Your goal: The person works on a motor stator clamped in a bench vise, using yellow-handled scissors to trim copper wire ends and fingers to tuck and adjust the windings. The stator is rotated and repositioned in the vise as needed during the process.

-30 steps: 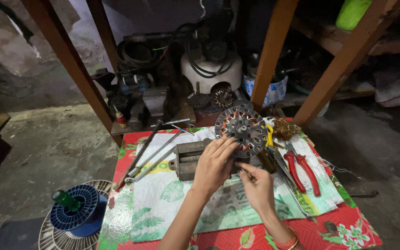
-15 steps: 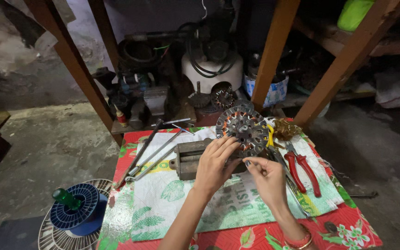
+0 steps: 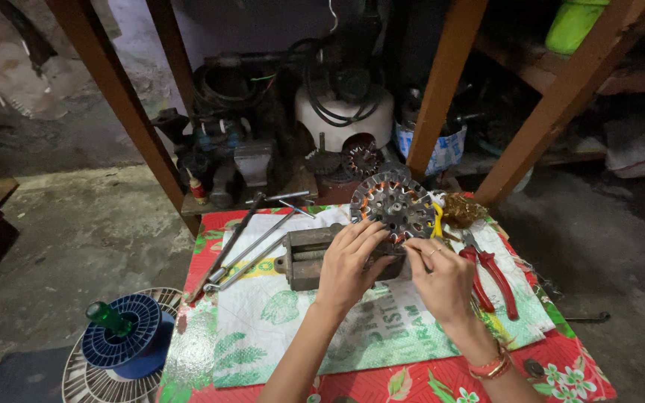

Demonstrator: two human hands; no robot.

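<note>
The stator [image 3: 399, 203] — a round metal core with copper windings showing between its teeth — stood tilted on edge at the far middle of the tabletop [image 3: 561, 358], propped against a grey metal vise [image 3: 315, 257] that lay on a white printed sack [image 3: 285, 321]. The left hand [image 3: 349, 265] rested over the vise with its fingers stretched up to the lower rim of the stator, loosely spread rather than clenched, touching the core without gripping it. The right hand [image 3: 442, 280] sat just beside it, thumb and forefinger pinched together at the stator's lower right edge; whatever was between them was too small to make out — I cannot tell if it was wire. An orange bangle [image 3: 490, 366] ringed the right wrist.

Red-handled pliers [image 3: 490, 272] lay on the sack just right of the right hand, and a tangle of brass-coloured wire [image 3: 460, 210] sat next to the stator's right side. Long steel rods [image 3: 244, 246] lay slanting on the left of the sack. The tabletop wore a red floral cloth [image 3: 427, 380]. On the floor to the left, a blue spool [image 3: 125, 343] with a green-handled tool stuck in it rested on a fan grille [image 3: 87, 380]. Behind, among wooden posts [image 3: 442, 82], stood a white motor housing [image 3: 345, 119]
</note>
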